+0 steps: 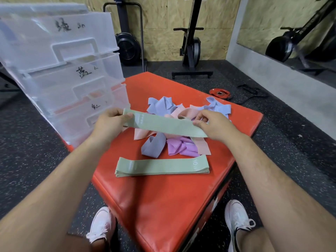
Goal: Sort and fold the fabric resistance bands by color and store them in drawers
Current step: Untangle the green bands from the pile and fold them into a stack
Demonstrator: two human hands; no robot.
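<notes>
— Gym floor, speckled black rubber, with a red padded box (163, 197) at centre frame. What sits on the box?

— At its far left corner stands a clear plastic drawer unit (60, 70), three drawers visible, each front marked in black handwriting. The drawers are shut; a pinkish tint shows through the lowest one (87, 113), but whether that is something inside or the red box behind it cannot be told.

— And the bands?

— A loose heap of bands (178, 128), lavender-blue, pink and purple, lies at the middle of the box. On the near side of the heap rests a flat stack of green bands (161, 167), edges aligned.

— The hands?

— Both hold one green band (163, 124) stretched flat above the heap. The left hand (109, 124) pinches its left end between thumb and curled fingers; the right hand (212, 124) grips its right end the same way, fingers closed on the fabric.

— Anything beyond the box?

— A red weight plate (220, 93) lies on the floor off the box's far right corner, and black exercise machines (190, 42) stand against a chipboard wall behind it.
</notes>
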